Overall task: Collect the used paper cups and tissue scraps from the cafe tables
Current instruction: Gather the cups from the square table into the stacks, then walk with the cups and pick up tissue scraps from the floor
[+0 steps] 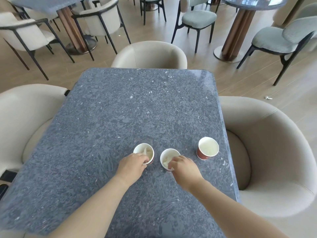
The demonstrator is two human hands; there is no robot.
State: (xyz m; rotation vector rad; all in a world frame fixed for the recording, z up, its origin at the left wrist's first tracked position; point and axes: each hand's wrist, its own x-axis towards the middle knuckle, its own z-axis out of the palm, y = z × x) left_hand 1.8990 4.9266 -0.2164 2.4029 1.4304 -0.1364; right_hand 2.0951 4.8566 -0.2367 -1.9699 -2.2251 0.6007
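Note:
Three red paper cups with white insides stand near the front right of the grey speckled table (120, 109). My left hand (133, 166) grips the near rim of the left cup (145, 151), which holds a crumpled tissue. On the near rim of the middle cup (169, 157), also with tissue inside, my right hand (184, 167) is closed. The right cup (208, 148) stands alone near the table's right edge and looks empty.
Beige armchairs stand at the table's left (25, 117), far side (151, 54) and right (267, 152). A tissue scrap (268, 97) lies on the wooden floor to the right. More tables and chairs fill the back of the room.

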